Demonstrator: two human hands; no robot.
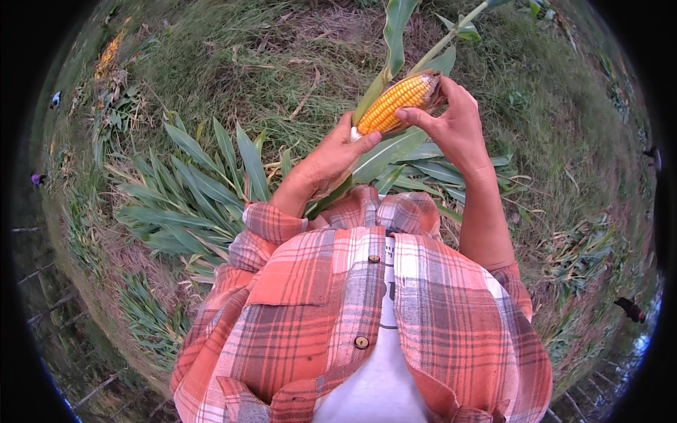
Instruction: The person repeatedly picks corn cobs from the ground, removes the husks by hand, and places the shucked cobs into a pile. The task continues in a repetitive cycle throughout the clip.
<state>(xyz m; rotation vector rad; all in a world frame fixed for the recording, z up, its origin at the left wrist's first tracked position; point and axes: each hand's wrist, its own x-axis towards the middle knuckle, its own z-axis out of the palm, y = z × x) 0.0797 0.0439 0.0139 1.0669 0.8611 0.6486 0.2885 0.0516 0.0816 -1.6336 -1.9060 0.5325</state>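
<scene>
An ear of corn [396, 106] with bare yellow kernels lies tilted between my two hands, its tip up and to the right. My left hand [337, 154] grips its pale base, thumb across the front, with a green husk [372, 93] standing along the ear's left side. At the upper end, my right hand [455, 121] closes round the tip, its thumb laid on the kernels and its fingers behind at the brownish husk. Behind the ear a green corn stalk [448, 37] with long leaves runs up to the right.
A heap of cut green corn leaves [187, 190] lies on the grass left of my hands, and more leaves [441, 175] spread under them to the right. Further corn piles [582, 250] lie at the right. A yellow-orange pile [111, 53] shows at the far left.
</scene>
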